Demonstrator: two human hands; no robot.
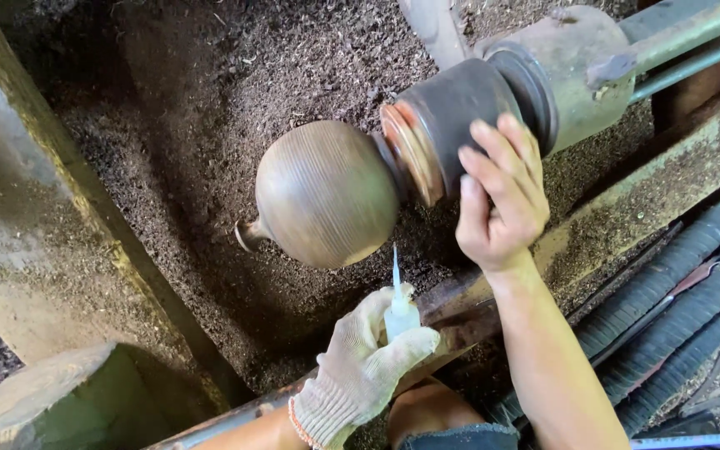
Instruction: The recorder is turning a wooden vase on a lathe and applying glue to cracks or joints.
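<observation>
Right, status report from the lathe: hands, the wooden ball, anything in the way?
Left hand, gloved, grips small squeeze bottle, nozzle up. Right hand bare, on the dark chuck. Wooden ball mounted, untouched. Nothing between nozzle and ball.

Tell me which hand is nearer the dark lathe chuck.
Right. The bare right hand rests on the dark lathe chuck; the gloved left hand is below it, holding a small nozzle bottle.

Sawdust-covered floor (210, 108), worn concrete block (18, 242), daylight
</observation>
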